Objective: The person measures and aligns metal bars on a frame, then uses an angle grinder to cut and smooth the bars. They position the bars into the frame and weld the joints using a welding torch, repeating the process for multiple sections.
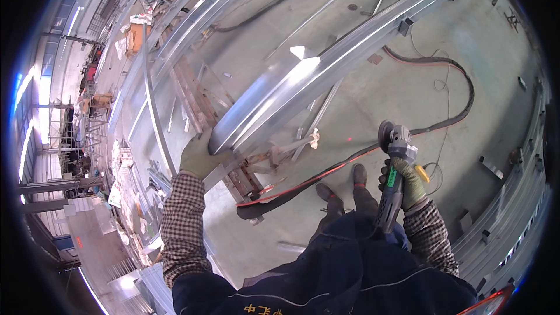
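My left hand point(200, 156), in a greenish glove, is closed around the near end of a long, shiny metal beam point(344, 58). The beam slants away from there to the far right. To the right, my right hand point(412, 185), also gloved, grips the body of a grey and black angle grinder point(389, 201). The grinder's disc points up and away from me, apart from the beam. A yellow piece point(422, 173) sticks out beside my right fingers. Part of the grinder's body is hidden by my glove.
Rusty steel supports point(193, 96) carry the beam. A thick black hose with a red line point(464, 81) winds across the floor past my shoes point(360, 175). More metal lengths point(507, 221) lie at the right, others far left. Cardboard boxes point(139, 35) stand beyond.
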### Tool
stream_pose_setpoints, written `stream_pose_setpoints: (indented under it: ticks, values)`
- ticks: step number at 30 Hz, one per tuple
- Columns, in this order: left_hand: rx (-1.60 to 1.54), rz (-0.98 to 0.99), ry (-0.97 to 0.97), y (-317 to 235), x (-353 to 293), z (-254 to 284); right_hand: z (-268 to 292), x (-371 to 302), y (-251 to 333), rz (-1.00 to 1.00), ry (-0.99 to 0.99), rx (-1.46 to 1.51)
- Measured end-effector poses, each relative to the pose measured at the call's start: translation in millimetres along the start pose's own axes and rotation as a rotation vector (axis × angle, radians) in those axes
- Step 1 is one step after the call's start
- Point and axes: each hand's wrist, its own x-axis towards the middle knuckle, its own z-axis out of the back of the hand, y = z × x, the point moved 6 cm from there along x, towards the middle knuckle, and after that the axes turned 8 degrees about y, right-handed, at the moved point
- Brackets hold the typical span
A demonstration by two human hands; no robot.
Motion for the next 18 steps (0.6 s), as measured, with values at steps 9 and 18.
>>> stream_pose_setpoints:
  ticks: [9, 18]
  values:
    - [-0.167, 0.276, -0.14, -51, 50, 7, -2, 3, -3, -0.01, 0.024, -0.017]
    - [-0.22, 0.041, -0.46, -35, 53, -11, 13, 5, -4, 0.015, 0.032, 0.02]
